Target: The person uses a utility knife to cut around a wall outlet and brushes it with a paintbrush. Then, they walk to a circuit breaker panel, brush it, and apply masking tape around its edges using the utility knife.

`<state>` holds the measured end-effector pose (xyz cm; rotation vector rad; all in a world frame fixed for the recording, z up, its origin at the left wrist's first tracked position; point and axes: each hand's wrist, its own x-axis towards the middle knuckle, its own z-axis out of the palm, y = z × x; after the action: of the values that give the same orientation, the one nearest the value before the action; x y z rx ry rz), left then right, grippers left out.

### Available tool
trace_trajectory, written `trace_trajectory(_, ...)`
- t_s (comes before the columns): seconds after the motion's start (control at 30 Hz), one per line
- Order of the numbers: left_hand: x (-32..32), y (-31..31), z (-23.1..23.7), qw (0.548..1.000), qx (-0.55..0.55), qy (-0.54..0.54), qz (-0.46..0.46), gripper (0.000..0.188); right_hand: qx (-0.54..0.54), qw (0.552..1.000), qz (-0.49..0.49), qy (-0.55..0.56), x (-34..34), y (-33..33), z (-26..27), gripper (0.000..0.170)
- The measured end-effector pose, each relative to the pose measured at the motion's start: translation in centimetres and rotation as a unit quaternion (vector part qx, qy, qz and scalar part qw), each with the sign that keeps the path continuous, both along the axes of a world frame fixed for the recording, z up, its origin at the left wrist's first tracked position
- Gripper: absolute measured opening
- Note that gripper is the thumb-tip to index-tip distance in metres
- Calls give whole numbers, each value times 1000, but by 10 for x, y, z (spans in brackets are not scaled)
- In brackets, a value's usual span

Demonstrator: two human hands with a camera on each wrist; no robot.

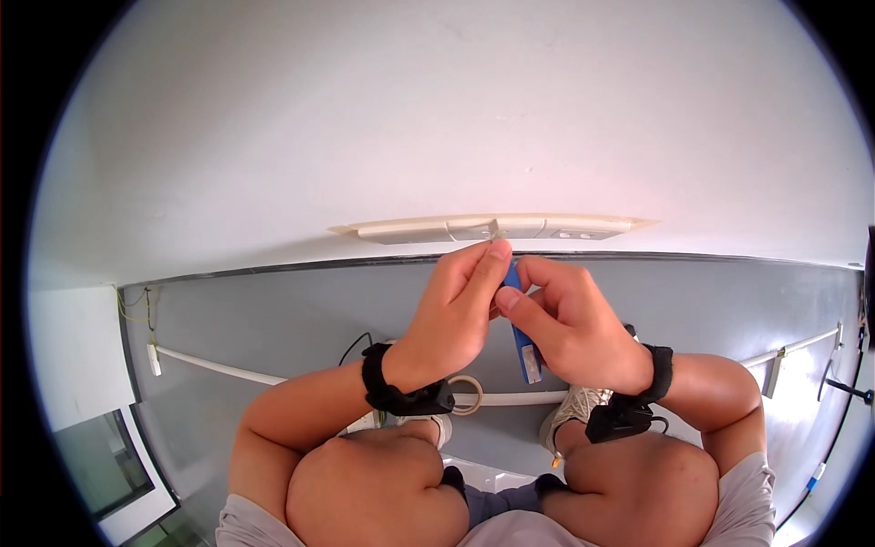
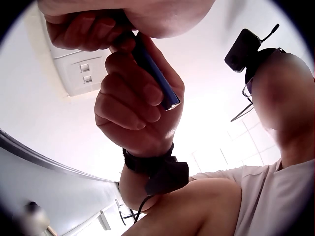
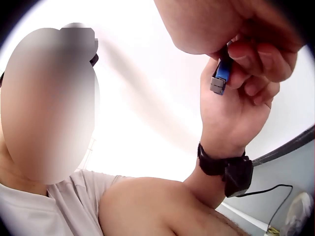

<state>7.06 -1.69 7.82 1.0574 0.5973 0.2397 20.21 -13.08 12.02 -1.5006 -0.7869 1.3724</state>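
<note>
My right hand (image 1: pixel 576 321) grips a slim blue utility knife (image 1: pixel 523 339), its grey end pointing down toward me. The knife's far end is hidden among the fingers in both wrist views. Close beside it, my left hand (image 1: pixel 460 301) pinches a loose bit of masking tape (image 1: pixel 495 228) between thumb and fingers, right at the middle of a white socket panel (image 1: pixel 410 234). Both hands nearly meet at the panel's lower edge. In the left wrist view, part of the socket panel (image 2: pixel 83 73) shows behind the right hand (image 2: pixel 135 101).
Strips of masking tape border the panel along the white wall (image 1: pixel 510 118). Below runs a grey lower surface with a dark edge. A tape roll (image 1: pixel 478 401) lies by the left shoe, near a white pipe (image 1: pixel 519 398). My knees flank the hands.
</note>
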Motion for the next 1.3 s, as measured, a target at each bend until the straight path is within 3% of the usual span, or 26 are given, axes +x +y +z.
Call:
trace_trajectory(0.77, -8, 3, 3, 1000, -9, 7, 11, 38, 19, 1000, -1, 9, -8, 5, -6, 19)
trace_trajectory(0.87, -12, 7, 0, 999, 27, 11, -13, 39, 24, 1000, 3, 9, -9, 7, -8, 19)
trace_trajectory(1.3, -24, 1, 5, 997, 42, 8, 61, 39, 39, 999, 22, 14, -14, 14, -17, 24)
